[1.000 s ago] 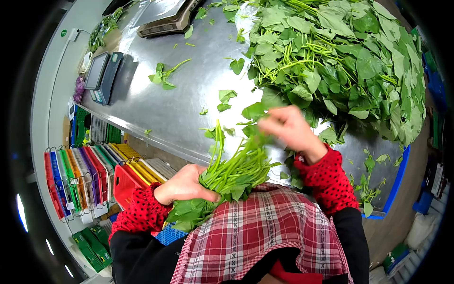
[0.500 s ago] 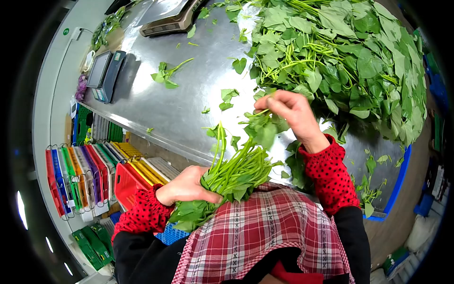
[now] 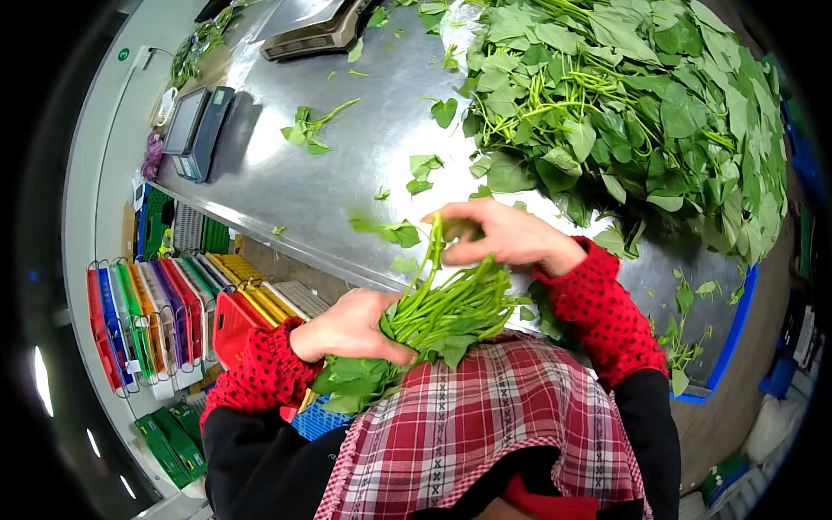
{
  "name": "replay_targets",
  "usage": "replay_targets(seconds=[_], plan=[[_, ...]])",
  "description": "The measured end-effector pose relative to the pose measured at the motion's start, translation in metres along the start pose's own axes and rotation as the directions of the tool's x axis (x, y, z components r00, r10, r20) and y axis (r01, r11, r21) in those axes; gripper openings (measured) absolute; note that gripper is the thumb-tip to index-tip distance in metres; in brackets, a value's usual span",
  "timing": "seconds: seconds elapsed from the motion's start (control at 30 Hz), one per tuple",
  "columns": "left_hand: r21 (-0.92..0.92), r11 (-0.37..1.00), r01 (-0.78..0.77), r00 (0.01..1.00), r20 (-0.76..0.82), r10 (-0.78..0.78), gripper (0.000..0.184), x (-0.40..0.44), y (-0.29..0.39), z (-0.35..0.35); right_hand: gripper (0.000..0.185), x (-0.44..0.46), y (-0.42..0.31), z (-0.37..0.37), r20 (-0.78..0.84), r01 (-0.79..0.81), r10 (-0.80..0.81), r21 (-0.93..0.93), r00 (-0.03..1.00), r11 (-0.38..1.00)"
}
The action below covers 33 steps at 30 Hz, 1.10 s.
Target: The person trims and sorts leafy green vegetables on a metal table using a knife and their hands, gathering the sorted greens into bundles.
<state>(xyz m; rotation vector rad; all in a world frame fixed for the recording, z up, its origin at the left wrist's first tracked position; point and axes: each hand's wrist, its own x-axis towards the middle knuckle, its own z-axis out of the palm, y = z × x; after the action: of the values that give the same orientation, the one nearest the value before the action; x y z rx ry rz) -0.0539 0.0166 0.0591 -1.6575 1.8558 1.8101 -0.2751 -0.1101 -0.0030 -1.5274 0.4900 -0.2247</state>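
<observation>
From my remote seat I have the left hand point(image 3: 355, 325) clasped, thumb and fingers wrapped round the bundle of green leafy stems point(image 3: 464, 303) held just before the red-and-white plaid apron point(image 3: 494, 399). The right hand point(image 3: 498, 232) has its fingers curled at the bundle's tallest stems; I cannot tell whether they pinch one. Beyond it, a broad heap of heart-shaped green leaves point(image 3: 624, 113) crowds the far right of the grey sheet-metal table point(image 3: 277, 186), leaving me little room there. Loose leaf scraps point(image 3: 423, 172) litter the metal near the right hand. Farther off stand a beige flat-topped scale point(image 3: 316, 39) and a blue-grey screen unit point(image 3: 199, 130); upright multicoloured plastic racks point(image 3: 160, 316) and a red plastic basket point(image 3: 238, 329) sit below the table's left edge.
</observation>
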Motion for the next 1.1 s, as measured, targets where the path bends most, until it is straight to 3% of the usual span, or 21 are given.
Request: replay_targets(seconds=[0.07, 0.17, 0.2, 0.27, 0.3, 0.33, 0.4, 0.43, 0.47, 0.5, 0.53, 0.6, 0.7, 0.73, 0.77, 0.8, 0.87, 0.93, 1.0, 1.07, 1.1], plan=[[0.039, 0.999, -0.029, 1.0, -0.006, 0.029, 0.056, 0.003, -0.002, -0.001, 0.052, 0.014, 0.012, 0.008, 0.112, -0.054, 0.021, 0.307, 0.993, 0.95], [0.158, 0.986, -0.045, 0.999, 0.03, 0.04, 0.059, 0.005, -0.006, -0.005, 0.04, 0.026, -0.001, 0.006, -0.232, 0.409, -0.463, -0.246, 0.855, 0.879], [0.157, 0.987, -0.045, 0.999, 0.036, 0.04, 0.059, 0.005, -0.001, -0.008, 0.04, 0.027, -0.002, 0.008, -0.236, 0.405, -0.459, -0.243, 0.857, 0.881], [0.068, 0.993, 0.093, 0.99, 0.102, -0.1, 0.059, 0.005, 0.012, -0.012, 0.025, 0.025, -0.011, 0.01, 0.197, 0.403, -0.365, -0.622, 0.91, 0.671], [-0.064, 0.997, 0.053, 0.992, 0.115, -0.045, 0.054, 0.005, 0.008, -0.011, 0.021, 0.023, -0.026, 0.013, 0.232, 0.231, -0.11, -0.598, 0.967, 0.768], [-0.062, 0.997, 0.051, 0.992, 0.119, -0.043, 0.054, 0.006, 0.001, -0.008, 0.021, 0.022, -0.019, 0.018, 0.227, 0.226, -0.108, -0.599, 0.968, 0.768], [-0.485, 0.874, 0.019, 0.997, 0.07, 0.017, 0.052, 0.006, -0.014, -0.005, 0.023, 0.023, -0.002, 0.028, -0.192, 0.249, -0.364, -0.449, 0.911, 0.858], [-0.576, 0.812, 0.095, 0.99, 0.136, -0.019, 0.063, 0.005, -0.016, -0.007, 0.023, 0.021, 0.002, 0.03, -0.386, 0.185, -0.301, -0.311, 0.872, 0.932], [-0.574, 0.813, 0.099, 0.989, 0.144, -0.019, 0.063, 0.005, -0.017, -0.005, 0.023, 0.02, 0.004, 0.026, -0.392, 0.18, -0.297, -0.308, 0.871, 0.934], [-0.547, 0.832, 0.089, 0.992, 0.128, -0.022, 0.065, 0.004, -0.017, -0.004, 0.023, 0.018, 0.007, 0.016, -0.614, 0.206, -0.103, 0.1, 0.783, 0.973], [-0.518, 0.852, 0.08, 0.993, 0.114, -0.024, 0.067, 0.002, -0.018, -0.001, 0.022, 0.016, 0.011, 0.006, -0.715, 0.296, 0.168, 0.475, 0.678, 0.829], [-0.622, 0.779, 0.079, 0.996, 0.085, -0.033, 0.07, -0.004, -0.015, 0.006, 0.022, 0.009, 0.023, -0.013, -0.759, 0.333, 0.158, 0.449, 0.632, 0.829], [-0.672, 0.739, 0.04, 0.996, 0.087, 0.025, 0.068, -0.005, -0.015, 0.005, 0.037, 0.001, 0.035, 0.004, -0.545, 0.108, -0.026, 0.12, 0.838, 0.987], [-0.666, 0.745, 0.047, 0.995, 0.094, 0.021, 0.068, -0.005, -0.015, 0.007, 0.038, -0.007, 0.031, 0.004, -0.292, -0.009, 0.044, 0.122, 0.955, 0.993], [-0.681, 0.731, 0.039, 0.996, 0.086, 0.027, 0.068, -0.004, -0.017, 0.008, 0.038, -0.002, 0.043, 0.008, -0.156, 0.015, 0.041, 0.342, 0.987, 0.94], [-0.699, 0.715, 0.032, 0.996, 0.078, 0.031, 0.069, -0.004, -0.02, 0.009, 0.038, -0.003, 0.039, 0.004, -0.159, 0.02, 0.037, 0.344, 0.987, 0.939], [-0.75, 0.659, 0.056, 0.996, 0.091, 0.019, 0.071, -0.007, -0.029, 0.014, 0.036, -0.011, 0.025, -0.008, -0.456, 0.22, -0.107, 0.201, 0.884, 0.955], [-0.779, 0.621, 0.091, 0.993, 0.115, -0.001, 0.072, -0.005, -0.035, 0.015, 0.021, -0.015, 0.02, 0.002, -0.28, 0.414, -0.468, -0.231, 0.838, 0.88], [-0.78, 0.613, 0.126, 0.99, 0.141, -0.024, 0.073, -0.004, -0.03, 0.014, 0.025, -0.012, 0.012, 0.013, 0.039, 0.206, -0.21, -0.43, 0.977, 0.879], [-0.624, 0.778, 0.074, 0.996, 0.09, -0.023, 0.075, -0.004, -0.013, 0.008, 0.025, -0.01, 0.017, 0.016, 0.029, 0.179, -0.185, -0.439, 0.982, 0.88], [-0.615, 0.785, 0.073, 0.995, 0.103, -0.011, 0.073, -0.004, -0.02, 0.007, 0.023, -0.007, 0.022, 0.023, -0.164, 0.24, -0.304, -0.324, 0.938, 0.915]])
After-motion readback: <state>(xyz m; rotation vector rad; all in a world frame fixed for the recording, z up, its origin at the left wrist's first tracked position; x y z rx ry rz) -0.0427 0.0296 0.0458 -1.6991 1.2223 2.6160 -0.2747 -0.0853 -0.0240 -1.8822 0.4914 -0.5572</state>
